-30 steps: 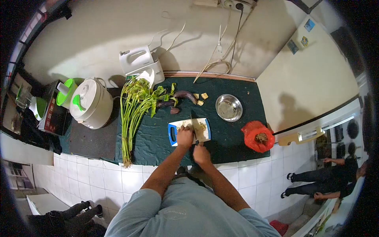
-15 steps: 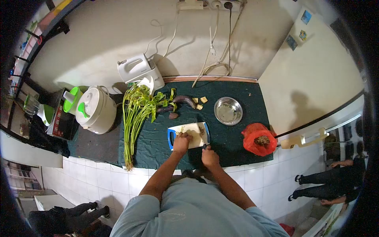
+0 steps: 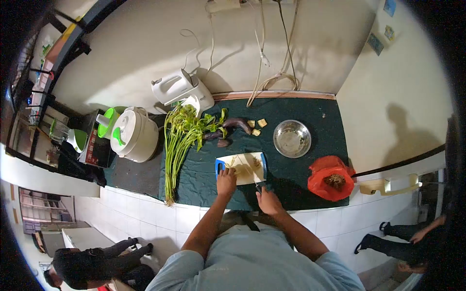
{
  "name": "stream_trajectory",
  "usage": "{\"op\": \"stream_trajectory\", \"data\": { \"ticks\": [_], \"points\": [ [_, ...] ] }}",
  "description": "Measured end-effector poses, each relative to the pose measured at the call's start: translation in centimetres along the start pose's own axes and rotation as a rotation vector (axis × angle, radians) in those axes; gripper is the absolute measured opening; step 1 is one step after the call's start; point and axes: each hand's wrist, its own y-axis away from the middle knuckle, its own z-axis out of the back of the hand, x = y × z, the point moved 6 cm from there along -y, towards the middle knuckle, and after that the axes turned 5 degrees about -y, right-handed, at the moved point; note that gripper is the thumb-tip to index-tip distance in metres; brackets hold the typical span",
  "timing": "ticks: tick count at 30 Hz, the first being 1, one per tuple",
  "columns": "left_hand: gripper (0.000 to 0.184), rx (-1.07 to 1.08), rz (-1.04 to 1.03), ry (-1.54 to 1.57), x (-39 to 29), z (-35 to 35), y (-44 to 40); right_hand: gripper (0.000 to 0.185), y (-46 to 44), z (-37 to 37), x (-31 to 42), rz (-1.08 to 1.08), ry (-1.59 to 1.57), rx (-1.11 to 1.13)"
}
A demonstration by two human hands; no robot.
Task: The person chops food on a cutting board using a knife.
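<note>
- Dark green cloth [image 3: 296, 196] spread over the counter, a person in a light blue shirt [image 3: 262, 262] standing at its near edge
- White rice cooker [image 3: 138, 140] at the left end, bright green handle on its lid
- Long-stemmed leafy greens [image 3: 177, 155], one bunch, leaves toward the wall and root ends at the near edge
- White stand mixer [image 3: 179, 89] against the wall, just behind the leaves
- Red plastic bag [image 3: 318, 183], mouth open, brownish matter inside, at the right end
- White cutting board [image 3: 245, 178] with blue ends, lying flat in front of the person
- Stainless steel bowl [image 3: 279, 128] beyond the board, to its right
- Purple eggplant [image 3: 238, 123], curved, beside the greens
- Right hand [image 3: 270, 200] closed round the dark handle of a kitchen knife [image 3: 258, 187], its blade slanting over the board
- Left hand [image 3: 226, 183] at the board's left end, fingers bent; from my spot I cannot tell whether they grip anything
- Pale cut cubes [image 3: 262, 122], three, near the eggplant's end
- Chopped bits [image 3: 256, 161] on the board's right part, right of the blade
</note>
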Motion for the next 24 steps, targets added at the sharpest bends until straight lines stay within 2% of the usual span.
{"op": "stream_trajectory", "data": {
  "ticks": [3,6,9,12,16,21,24],
  "points": [
    [0.02,0.041,0.042,-0.012,-0.2,-0.3,0.5,0.038,0.5,-1.2,-1.3,-0.024,0.031,0.091],
    [0.017,-0.011,0.044,-0.015,-0.6,-0.3,0.4,0.037,1.1,-0.9,-2.1,-0.028,0.035,0.127],
    [0.012,-0.052,0.051,-0.032,-1.2,0.1,-0.5,0.037,0.7,0.7,-2.0,0.004,0.003,0.086],
    [0.011,-0.029,0.032,-0.025,-2.2,-0.3,-1.0,0.037,0.5,1.1,-2.4,-0.087,-0.013,0.105],
    [0.011,-0.109,-0.008,0.008,-3.7,-0.2,-1.9,0.039,-0.3,1.7,-2.1,-0.003,0.05,0.024],
    [0.013,-0.035,-0.026,0.036,-4.6,-0.9,-2.3,0.038,-0.8,1.7,0.2,-0.042,0.032,0.044],
    [0.014,-0.072,-0.115,0.102,-4.4,-0.9,-2.1,0.038,-0.7,1.8,1.6,-0.077,0.032,0.039]
  ]
}}
